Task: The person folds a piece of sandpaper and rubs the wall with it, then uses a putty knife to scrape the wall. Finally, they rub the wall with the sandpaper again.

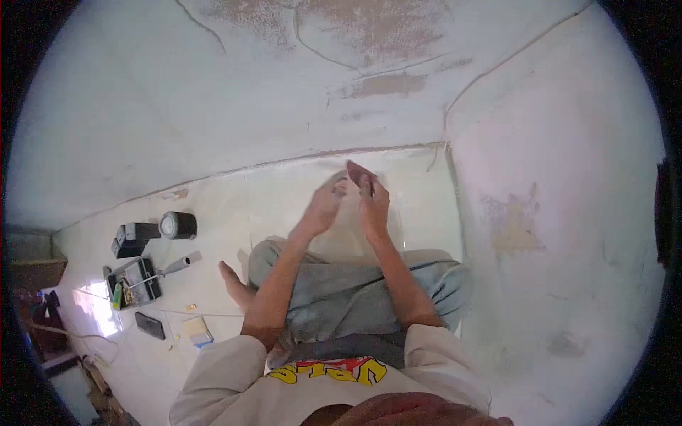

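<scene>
A small reddish-brown piece of sandpaper [361, 172] is pinched in my right hand [374, 204], thumb on its near face. To its left, my left hand [325, 207] is slightly blurred, with its fingers apart and their tips close by the sandpaper's left edge. Both hands are over the pale tiled floor, in front of my crossed legs [341, 298] in grey trousers. Just beyond the hands, the floor meets the foot of a white wall [270, 92] with bare brownish patches and cracks.
A second wall [554, 284], with a worn patch, rises at right. On the floor at left are a dark round can [177, 225], black boxes [135, 238], a tool tray [147, 282], a putty knife [181, 264], a phone [150, 326] and a pale pad [197, 331].
</scene>
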### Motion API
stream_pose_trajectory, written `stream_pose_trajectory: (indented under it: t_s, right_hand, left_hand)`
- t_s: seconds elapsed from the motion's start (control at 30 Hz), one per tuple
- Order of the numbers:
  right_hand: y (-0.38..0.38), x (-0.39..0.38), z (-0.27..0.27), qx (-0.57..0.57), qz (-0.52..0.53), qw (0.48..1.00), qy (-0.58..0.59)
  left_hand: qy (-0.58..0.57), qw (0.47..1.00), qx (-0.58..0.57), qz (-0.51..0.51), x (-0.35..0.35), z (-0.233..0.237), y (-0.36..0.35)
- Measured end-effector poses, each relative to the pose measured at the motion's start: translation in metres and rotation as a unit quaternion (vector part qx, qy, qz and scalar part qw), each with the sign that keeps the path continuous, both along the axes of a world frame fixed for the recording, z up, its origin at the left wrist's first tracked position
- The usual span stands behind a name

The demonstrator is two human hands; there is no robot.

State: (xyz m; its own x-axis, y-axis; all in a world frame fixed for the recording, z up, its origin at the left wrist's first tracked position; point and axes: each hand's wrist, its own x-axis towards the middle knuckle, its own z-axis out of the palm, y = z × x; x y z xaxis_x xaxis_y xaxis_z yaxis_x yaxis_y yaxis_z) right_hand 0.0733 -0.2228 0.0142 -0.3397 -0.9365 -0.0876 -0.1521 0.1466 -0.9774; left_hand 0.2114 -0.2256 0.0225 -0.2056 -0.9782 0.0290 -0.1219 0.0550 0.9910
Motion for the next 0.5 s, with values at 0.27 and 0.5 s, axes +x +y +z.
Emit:
stream_pose_trajectory:
  t_s: [0.27,0.5]
  right_hand:
    - [-0.017,0.011,-0.017,-0.054,0.249,0.961,0.103]
    - [-0.035,-0.017,0.044,0.034,0.139,0.988,0.05]
  left_hand:
    - [-0.048,0.99,0.083,0.105,0.005,-0.006,-0.009]
    - [0.092,0.981,0.127,0.113,0.015,0.021,-0.017]
